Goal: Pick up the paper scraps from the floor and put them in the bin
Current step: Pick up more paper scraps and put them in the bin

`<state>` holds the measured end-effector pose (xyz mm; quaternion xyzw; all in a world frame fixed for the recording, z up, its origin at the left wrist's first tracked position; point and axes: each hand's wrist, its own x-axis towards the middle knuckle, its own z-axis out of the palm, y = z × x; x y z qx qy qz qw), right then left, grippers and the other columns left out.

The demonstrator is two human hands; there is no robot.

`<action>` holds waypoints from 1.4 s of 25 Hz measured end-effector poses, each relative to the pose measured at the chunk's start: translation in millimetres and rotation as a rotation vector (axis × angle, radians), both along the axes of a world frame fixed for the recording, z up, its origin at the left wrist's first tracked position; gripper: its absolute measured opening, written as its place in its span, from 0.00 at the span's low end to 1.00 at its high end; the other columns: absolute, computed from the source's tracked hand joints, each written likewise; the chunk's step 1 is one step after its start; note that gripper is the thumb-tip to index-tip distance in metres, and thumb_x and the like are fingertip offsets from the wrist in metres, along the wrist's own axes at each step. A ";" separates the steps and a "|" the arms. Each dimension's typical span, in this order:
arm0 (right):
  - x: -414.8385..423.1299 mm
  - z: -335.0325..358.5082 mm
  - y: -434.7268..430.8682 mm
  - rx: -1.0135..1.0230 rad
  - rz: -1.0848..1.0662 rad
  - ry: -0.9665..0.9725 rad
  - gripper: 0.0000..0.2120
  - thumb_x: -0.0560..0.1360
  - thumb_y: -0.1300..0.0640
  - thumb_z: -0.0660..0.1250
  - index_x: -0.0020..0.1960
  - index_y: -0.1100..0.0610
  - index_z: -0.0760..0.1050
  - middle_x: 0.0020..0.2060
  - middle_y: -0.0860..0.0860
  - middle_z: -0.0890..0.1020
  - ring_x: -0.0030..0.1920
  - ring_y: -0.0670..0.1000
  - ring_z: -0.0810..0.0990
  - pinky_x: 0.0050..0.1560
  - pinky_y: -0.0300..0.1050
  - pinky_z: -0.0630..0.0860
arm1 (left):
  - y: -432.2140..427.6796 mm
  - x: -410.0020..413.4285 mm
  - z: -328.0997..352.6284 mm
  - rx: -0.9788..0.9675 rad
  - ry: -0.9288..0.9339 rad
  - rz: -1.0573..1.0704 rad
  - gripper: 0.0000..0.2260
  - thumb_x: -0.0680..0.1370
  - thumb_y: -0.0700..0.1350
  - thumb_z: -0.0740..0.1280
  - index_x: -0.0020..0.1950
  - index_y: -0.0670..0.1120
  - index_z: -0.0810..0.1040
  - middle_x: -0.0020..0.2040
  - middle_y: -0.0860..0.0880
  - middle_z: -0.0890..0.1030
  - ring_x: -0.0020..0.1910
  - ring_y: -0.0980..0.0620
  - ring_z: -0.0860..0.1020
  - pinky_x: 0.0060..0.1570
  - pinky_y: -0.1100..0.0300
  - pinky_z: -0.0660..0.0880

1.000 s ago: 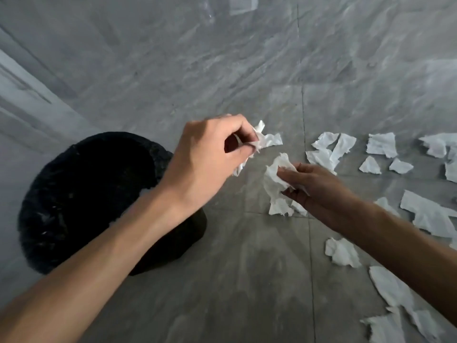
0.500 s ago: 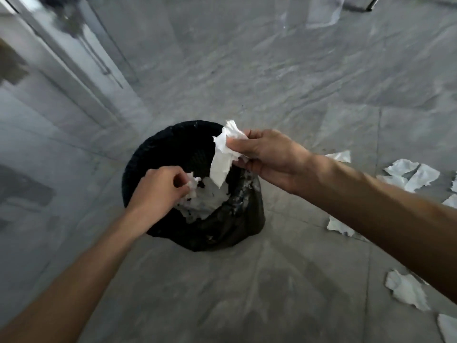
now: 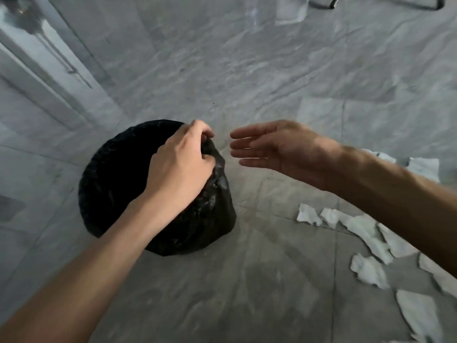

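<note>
A round bin with a black liner (image 3: 111,181) stands on the grey marble floor, left of centre. My left hand (image 3: 180,164) is over its right side, fingers curled onto the raised edge of the liner; no paper shows in it. My right hand (image 3: 279,149) hovers just right of the bin, palm open, fingers stretched toward the left hand, holding nothing. Several white paper scraps (image 3: 366,231) lie on the floor at the right, some partly hidden under my right forearm. The bin's inside is hidden by my left hand and by darkness.
More scraps lie at the lower right (image 3: 418,313) and beyond my right forearm (image 3: 424,167). A glass door frame (image 3: 44,65) runs along the upper left. A dark metal bar (image 3: 383,4) crosses the top right corner.
Both hands carried scraps over the bin and no longer hold any. My right hand has drawn back to the right and opened; my left hand has shifted to the liner's right edge.
</note>
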<state>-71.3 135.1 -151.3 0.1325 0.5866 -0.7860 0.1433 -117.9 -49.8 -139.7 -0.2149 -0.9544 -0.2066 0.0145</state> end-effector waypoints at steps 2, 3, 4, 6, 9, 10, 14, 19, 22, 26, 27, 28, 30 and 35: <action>19.2 -13.9 34.1 0.088 -0.099 0.007 0.13 0.76 0.69 0.59 0.56 0.62 0.78 0.52 0.60 0.83 0.51 0.53 0.84 0.51 0.42 0.81 | 30.5 4.4 -4.8 0.045 -0.035 -0.096 0.14 0.71 0.43 0.65 0.55 0.55 0.72 0.51 0.54 0.79 0.48 0.49 0.78 0.47 0.53 0.74; 30.8 -27.3 51.4 0.211 -0.136 -0.004 0.12 0.75 0.68 0.62 0.55 0.61 0.79 0.51 0.60 0.84 0.47 0.52 0.85 0.47 0.40 0.81 | 45.8 5.9 -9.9 0.066 -0.056 -0.150 0.14 0.71 0.44 0.65 0.54 0.55 0.73 0.52 0.54 0.79 0.48 0.49 0.78 0.48 0.53 0.74; 44.6 -44.8 68.2 0.391 -0.151 -0.025 0.10 0.74 0.66 0.64 0.53 0.59 0.80 0.50 0.59 0.84 0.44 0.50 0.84 0.44 0.39 0.80 | 61.1 6.7 -17.2 0.083 -0.084 -0.200 0.13 0.71 0.44 0.66 0.54 0.54 0.73 0.53 0.54 0.79 0.47 0.50 0.78 0.48 0.53 0.74; 74.2 -87.8 97.1 0.826 -0.077 -0.082 0.10 0.72 0.63 0.69 0.52 0.56 0.80 0.48 0.57 0.84 0.42 0.49 0.81 0.44 0.41 0.77 | 92.2 7.8 -38.0 0.083 -0.175 -0.274 0.12 0.71 0.44 0.66 0.53 0.54 0.73 0.53 0.55 0.79 0.46 0.51 0.78 0.48 0.53 0.74; 108.9 -150.8 115.2 1.269 0.152 -0.112 0.16 0.69 0.56 0.73 0.56 0.54 0.78 0.51 0.54 0.82 0.48 0.53 0.80 0.50 0.46 0.75 | 128.3 10.1 -80.9 -0.064 -0.356 -0.378 0.14 0.70 0.45 0.68 0.55 0.53 0.74 0.55 0.53 0.79 0.46 0.52 0.77 0.47 0.56 0.73; 114.8 -166.4 116.0 1.338 0.205 -0.092 0.17 0.69 0.55 0.73 0.57 0.54 0.77 0.52 0.54 0.81 0.51 0.55 0.79 0.50 0.48 0.76 | 135.3 12.0 -96.1 -0.127 -0.402 -0.421 0.15 0.70 0.45 0.69 0.56 0.53 0.75 0.56 0.52 0.79 0.46 0.52 0.77 0.47 0.57 0.73; 121.1 -200.4 120.7 1.345 0.172 -0.063 0.09 0.68 0.60 0.67 0.47 0.52 0.78 0.45 0.51 0.80 0.48 0.54 0.80 0.42 0.47 0.75 | 158.5 30.7 -156.7 -0.262 -0.436 -0.582 0.18 0.71 0.50 0.70 0.60 0.53 0.73 0.60 0.49 0.77 0.53 0.48 0.77 0.50 0.55 0.73; 107.3 -196.4 164.8 1.079 -0.335 -0.131 0.08 0.67 0.57 0.72 0.35 0.45 0.76 0.31 0.43 0.80 0.31 0.40 0.77 0.33 0.31 0.69 | 169.6 47.5 -211.7 -0.315 -0.323 -0.706 0.14 0.73 0.46 0.68 0.57 0.48 0.73 0.57 0.46 0.75 0.56 0.44 0.76 0.50 0.50 0.75; 106.1 -203.9 201.2 1.293 -0.284 -0.162 0.05 0.67 0.59 0.73 0.39 0.50 0.79 0.43 0.50 0.80 0.43 0.48 0.76 0.42 0.38 0.66 | 169.4 41.8 -224.8 -0.263 -0.395 -0.709 0.06 0.75 0.46 0.68 0.48 0.45 0.77 0.50 0.45 0.79 0.52 0.43 0.78 0.49 0.51 0.74; 111.9 -221.3 197.0 1.340 -0.197 -0.034 0.04 0.67 0.65 0.72 0.40 0.58 0.79 0.43 0.54 0.79 0.42 0.54 0.78 0.44 0.46 0.75 | 192.2 17.0 -217.4 -0.090 -0.225 -0.553 0.05 0.74 0.48 0.69 0.43 0.47 0.78 0.49 0.48 0.80 0.50 0.47 0.77 0.45 0.57 0.70; 113.1 -222.4 195.6 1.309 -0.215 -0.005 0.05 0.67 0.66 0.71 0.40 0.58 0.79 0.41 0.53 0.79 0.39 0.53 0.79 0.41 0.49 0.76 | 206.7 3.7 -214.3 -0.041 -0.177 -0.505 0.05 0.74 0.47 0.70 0.43 0.46 0.79 0.53 0.48 0.79 0.54 0.47 0.75 0.48 0.56 0.69; 114.1 -222.7 195.5 1.286 -0.238 0.005 0.05 0.67 0.66 0.71 0.40 0.58 0.78 0.38 0.51 0.79 0.37 0.52 0.79 0.39 0.49 0.76 | 222.0 -10.6 -212.3 -0.020 -0.159 -0.472 0.05 0.74 0.46 0.69 0.44 0.45 0.80 0.58 0.46 0.77 0.58 0.46 0.74 0.53 0.56 0.69; 114.8 -218.5 199.4 1.247 -0.322 -0.013 0.06 0.68 0.66 0.70 0.42 0.56 0.78 0.35 0.48 0.79 0.35 0.48 0.77 0.37 0.40 0.75 | 250.2 -36.8 -212.7 -0.062 -0.175 -0.451 0.05 0.74 0.44 0.68 0.46 0.43 0.80 0.66 0.42 0.73 0.65 0.42 0.70 0.60 0.55 0.66; 106.8 -182.9 208.3 1.126 -0.335 0.000 0.17 0.69 0.62 0.71 0.56 0.51 0.77 0.35 0.42 0.78 0.36 0.40 0.76 0.38 0.25 0.68 | 264.0 -43.7 -233.0 -0.130 -0.174 -0.546 0.05 0.74 0.41 0.66 0.47 0.42 0.78 0.57 0.42 0.75 0.57 0.41 0.72 0.55 0.51 0.69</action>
